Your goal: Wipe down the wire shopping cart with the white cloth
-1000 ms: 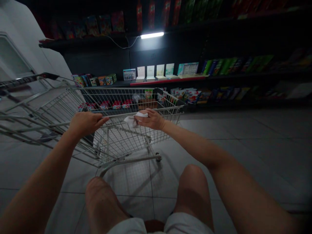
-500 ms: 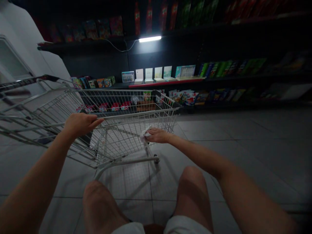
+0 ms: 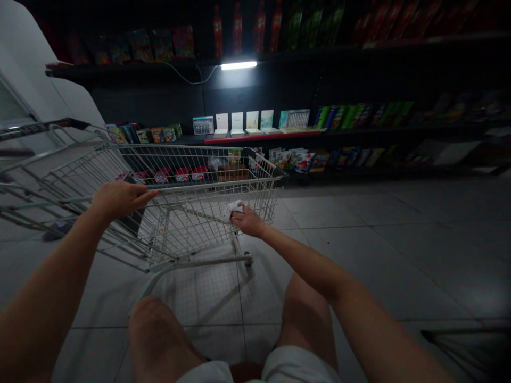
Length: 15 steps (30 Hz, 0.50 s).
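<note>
A: Where is brightness found?
B: At the lamp (image 3: 238, 65), burnt to white; the panel (image 3: 238, 80) just beneath is washed with glare.
A: And elsewhere?
B: Well below the lamp, the cart (image 3: 191, 189) is dimly lit, and soft shadows are cast on the floor (image 3: 319, 250). Right of the lamp, red bottles (image 3: 383, 22) are blurred, half swallowed by darkness.

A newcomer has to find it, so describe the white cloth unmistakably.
Before the dark shelves stands a metal shopping cart. At its near side, the person's right hand holds the white cloth. It is crumpled, unlike the straight-wired mesh beside it.
</note>
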Each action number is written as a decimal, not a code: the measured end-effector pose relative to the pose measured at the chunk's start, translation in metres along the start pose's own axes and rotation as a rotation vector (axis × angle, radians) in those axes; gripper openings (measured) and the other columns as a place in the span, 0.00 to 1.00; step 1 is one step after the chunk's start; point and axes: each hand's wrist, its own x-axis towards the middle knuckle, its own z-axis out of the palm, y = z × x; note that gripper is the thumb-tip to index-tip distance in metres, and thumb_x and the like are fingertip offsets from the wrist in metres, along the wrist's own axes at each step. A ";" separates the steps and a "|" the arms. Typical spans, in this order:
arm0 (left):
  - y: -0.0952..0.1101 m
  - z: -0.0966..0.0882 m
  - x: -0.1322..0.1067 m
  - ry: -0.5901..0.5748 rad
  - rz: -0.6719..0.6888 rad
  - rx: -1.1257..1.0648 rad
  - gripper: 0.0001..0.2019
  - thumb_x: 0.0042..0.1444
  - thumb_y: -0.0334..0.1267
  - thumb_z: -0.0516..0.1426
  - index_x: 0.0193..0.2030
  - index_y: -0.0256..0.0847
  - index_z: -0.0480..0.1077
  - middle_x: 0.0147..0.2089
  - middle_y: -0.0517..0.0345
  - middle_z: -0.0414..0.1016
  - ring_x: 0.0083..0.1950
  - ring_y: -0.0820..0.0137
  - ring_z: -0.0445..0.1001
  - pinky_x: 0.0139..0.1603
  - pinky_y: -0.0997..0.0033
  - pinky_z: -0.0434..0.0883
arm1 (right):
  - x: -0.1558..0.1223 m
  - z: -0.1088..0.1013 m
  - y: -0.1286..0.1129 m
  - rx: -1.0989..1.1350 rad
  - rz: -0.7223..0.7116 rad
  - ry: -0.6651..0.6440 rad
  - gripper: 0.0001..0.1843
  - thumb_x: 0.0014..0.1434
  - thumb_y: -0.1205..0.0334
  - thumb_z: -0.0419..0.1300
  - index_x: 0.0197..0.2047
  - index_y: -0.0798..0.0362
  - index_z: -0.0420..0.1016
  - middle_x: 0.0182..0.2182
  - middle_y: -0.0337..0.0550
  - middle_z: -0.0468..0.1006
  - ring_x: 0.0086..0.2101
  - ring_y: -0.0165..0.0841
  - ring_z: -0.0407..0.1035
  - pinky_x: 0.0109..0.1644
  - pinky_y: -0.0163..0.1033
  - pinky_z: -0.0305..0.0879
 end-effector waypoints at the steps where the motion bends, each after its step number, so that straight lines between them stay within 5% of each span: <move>1: 0.000 0.001 0.001 0.006 -0.005 -0.004 0.35 0.61 0.66 0.34 0.42 0.45 0.74 0.33 0.55 0.77 0.36 0.65 0.72 0.31 0.73 0.54 | 0.003 -0.007 0.001 0.012 -0.042 -0.002 0.19 0.60 0.77 0.46 0.41 0.53 0.76 0.42 0.46 0.78 0.42 0.33 0.70 0.61 0.51 0.60; 4: 0.000 0.002 0.001 0.010 -0.016 0.002 0.35 0.61 0.65 0.34 0.41 0.45 0.74 0.33 0.54 0.77 0.35 0.65 0.72 0.31 0.73 0.53 | 0.020 -0.045 0.018 0.047 -0.025 0.154 0.16 0.60 0.72 0.49 0.42 0.51 0.77 0.44 0.46 0.78 0.45 0.34 0.70 0.58 0.47 0.62; 7: -0.001 0.001 0.000 -0.002 -0.010 -0.006 0.36 0.61 0.66 0.34 0.42 0.45 0.74 0.33 0.55 0.77 0.36 0.65 0.72 0.31 0.73 0.53 | 0.041 -0.087 0.038 0.071 0.402 0.357 0.17 0.61 0.66 0.49 0.48 0.52 0.76 0.50 0.48 0.76 0.52 0.38 0.68 0.58 0.46 0.62; 10: -0.001 0.000 -0.002 0.001 0.010 -0.014 0.37 0.60 0.67 0.33 0.43 0.45 0.74 0.35 0.54 0.78 0.37 0.63 0.73 0.31 0.72 0.53 | 0.070 -0.113 0.039 0.174 0.743 0.169 0.19 0.62 0.59 0.48 0.50 0.53 0.75 0.44 0.48 0.79 0.45 0.39 0.72 0.48 0.42 0.66; 12: -0.001 0.000 -0.002 0.008 0.008 -0.010 0.37 0.60 0.67 0.34 0.43 0.45 0.75 0.36 0.52 0.79 0.37 0.62 0.74 0.31 0.71 0.54 | 0.093 -0.120 0.028 0.210 0.732 0.018 0.21 0.64 0.52 0.47 0.48 0.52 0.76 0.41 0.48 0.81 0.41 0.39 0.74 0.43 0.39 0.65; 15: -0.002 0.001 -0.002 0.015 0.005 -0.018 0.36 0.60 0.67 0.34 0.44 0.46 0.75 0.36 0.53 0.79 0.37 0.61 0.74 0.32 0.71 0.56 | 0.126 -0.120 0.002 0.158 0.598 -0.037 0.28 0.63 0.39 0.49 0.48 0.54 0.76 0.38 0.50 0.81 0.38 0.37 0.74 0.41 0.37 0.64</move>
